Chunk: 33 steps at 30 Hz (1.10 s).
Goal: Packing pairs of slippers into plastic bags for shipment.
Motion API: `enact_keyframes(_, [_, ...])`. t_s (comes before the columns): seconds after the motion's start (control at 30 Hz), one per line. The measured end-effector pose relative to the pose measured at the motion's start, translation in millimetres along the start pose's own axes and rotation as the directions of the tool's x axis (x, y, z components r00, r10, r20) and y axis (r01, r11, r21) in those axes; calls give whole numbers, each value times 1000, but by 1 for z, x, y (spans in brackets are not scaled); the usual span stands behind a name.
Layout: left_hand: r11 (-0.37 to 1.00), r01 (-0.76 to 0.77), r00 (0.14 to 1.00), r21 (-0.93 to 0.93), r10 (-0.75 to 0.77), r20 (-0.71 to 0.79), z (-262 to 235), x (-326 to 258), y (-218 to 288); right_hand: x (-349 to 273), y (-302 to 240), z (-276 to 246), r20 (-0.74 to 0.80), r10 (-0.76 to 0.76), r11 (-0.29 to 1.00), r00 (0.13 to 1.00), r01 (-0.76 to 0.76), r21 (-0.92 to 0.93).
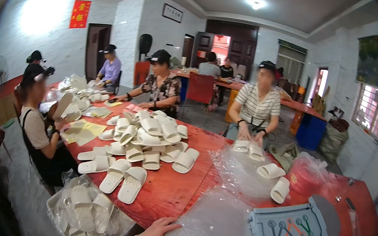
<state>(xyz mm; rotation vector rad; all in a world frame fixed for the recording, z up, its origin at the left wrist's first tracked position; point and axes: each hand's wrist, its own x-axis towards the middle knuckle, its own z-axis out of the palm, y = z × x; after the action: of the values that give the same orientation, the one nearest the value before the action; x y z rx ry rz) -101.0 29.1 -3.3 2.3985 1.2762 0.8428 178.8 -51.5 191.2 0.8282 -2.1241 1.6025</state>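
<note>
At the bottom center of the frame, the person's left hand [157, 234] lay flat on the red desk [176, 186], palm down, with the fingers spread and holding nothing. The fingertips pointed to the right and touched the edge of a clear plastic sheet [216, 228], which spread out to the right of the hand in the lower middle of the frame. The right hand did not appear in the picture, so the left hand was the only one near the sheet.

Up and to the left of the hand, 2 white slippers [124, 180] lay side by side on the desk, near the hand but not touching it. Their long axes ran from lower left to upper right, with the toe ends away from the person. Behind them, in the center of the frame, a pile of white slippers [149, 137] rested on the desk. In the lower left, a clear bag of slippers [87, 211] stood just beside the desk edge, left of the hand.

In the lower right, a grey plastic stool top [290, 232] lay next to the sheet. In the right center, 2 more slippers [275, 179] lay on another plastic sheet. Across the desk, a person in a striped shirt [258, 107] handled a pair of slippers, and other people sat along the left side.
</note>
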Motion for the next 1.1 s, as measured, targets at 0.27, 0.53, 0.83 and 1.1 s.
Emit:
enact_keyframes(0.27, [999, 6, 997, 35, -3, -78, 1, 6, 8, -1, -16, -2, -189, -40, 979, 981, 1, -202])
enact_keyframes(0.53, [998, -59, 997, 33, 61, -55, 4, 7, 11, -78, -66, 25, -815, 87, 729, 573, -594, -340])
enact_keyframes(0.83, [995, -18, 996, 97, 26, -80, 5, 2, 9, -162, -77, 63, -912, -383, 396, -143, -918, -22])
enact_keyframes(1.1, [995, 52, 992, 82, -42, -121, 1, 20, 7, -162, 2, 15, -981, -72, 49, 181, -982, -184])
